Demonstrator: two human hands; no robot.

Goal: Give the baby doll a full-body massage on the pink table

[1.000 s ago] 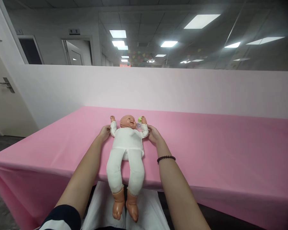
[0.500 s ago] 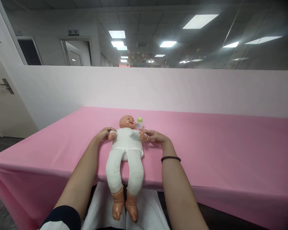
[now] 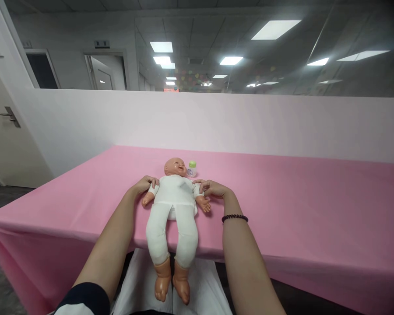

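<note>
A baby doll (image 3: 174,192) with a white cloth body lies on its back on the pink-covered table, its feet hanging over the near edge towards my lap. At the doll's arm on the left side, my left hand (image 3: 145,183) is closed, fingers around the white upper arm. My right hand (image 3: 213,188) grips the doll's other arm near the sleeve, fingers bent on the cloth. Both doll hands stick out below my fingers, angled outward. Beside the doll's head stands a small bottle (image 3: 192,169) with a green cap.
The pink tablecloth (image 3: 298,205) stretches far to the right and drapes over the front edge. A white low wall (image 3: 216,122) with glass above it stands behind the table. At the left is a door with a metal handle (image 3: 7,114).
The doll's forearms have swung down and outward, showing both its hands. My fingers now sit on the doll's upper arms. The doll's body and the bottle remain in place.
</note>
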